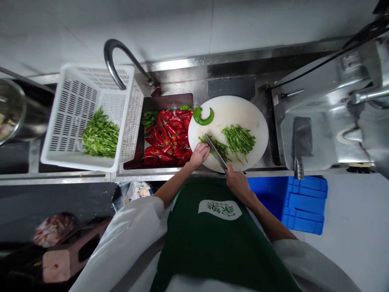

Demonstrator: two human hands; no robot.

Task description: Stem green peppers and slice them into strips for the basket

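Note:
My right hand (pixel 237 183) is closed around the handle of a kitchen knife (pixel 215 151), whose blade slants up and left over the white round cutting board (pixel 257 109). Under and beside the blade lie green strips of cut pepper (pixel 222 149). Fingers curled, my left hand (pixel 199 155) presses on green pieces at the board's left edge, close to the blade; its fingertips are partly hidden. Farther right on the board sits a second heap of green strips (pixel 240 140). A curved green pepper (pixel 203 116) rests near the board's upper left rim.
Left of the board, a dark tray (pixel 170 99) holds many red peppers and a few green ones. Beyond it stands a white basket (pixel 50 150) with green strips, under a curved faucet (pixel 114 61). A cleaver (pixel 302 140) lies on the metal machine at right; a blue crate (pixel 305 205) sits below.

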